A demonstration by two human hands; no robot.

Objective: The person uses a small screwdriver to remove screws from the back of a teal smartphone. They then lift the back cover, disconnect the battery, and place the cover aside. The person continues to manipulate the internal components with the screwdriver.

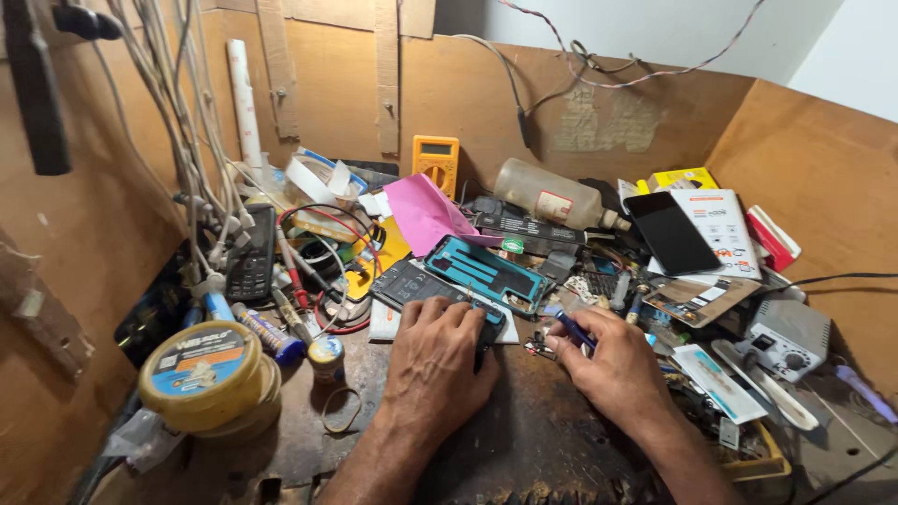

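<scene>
While the left hand (438, 360) lies palm-down with its fingers curled over a small dark phone part (488, 335) on the scorched workbench (524, 440), the right hand (613, 369) pinches a slim blue-handled tool (574, 329) between thumb and fingertips, its tip pointing toward a tiny metal component (540, 346) that sits just beside the left hand's fingertips. The work looks to be well inside a phone teardown — judged from how things lie: an opened phone body with a teal inner frame (486, 271) rests just beyond the left hand, its insides bared, and a second dark opened board or back panel (412, 283) lies touching it on the left, so the opening-up step seems done. What seems left is the fine work on the small piece under the hands; whether the dark part is being pressed flat or merely steadied I cannot tell, since the fingers hide most of it. Nothing near the hands looks reassembled — the teal-framed body has no cover on it. Round about lie a yellow multimeter (436, 161) against the back wall, a plastic bottle (552, 196) on its side, a dark smartphone (672, 234) face-up to the right, a round yellow tin (201, 374) at the left edge, and a keypad phone (253, 252) under hanging white cables (187, 140).
</scene>
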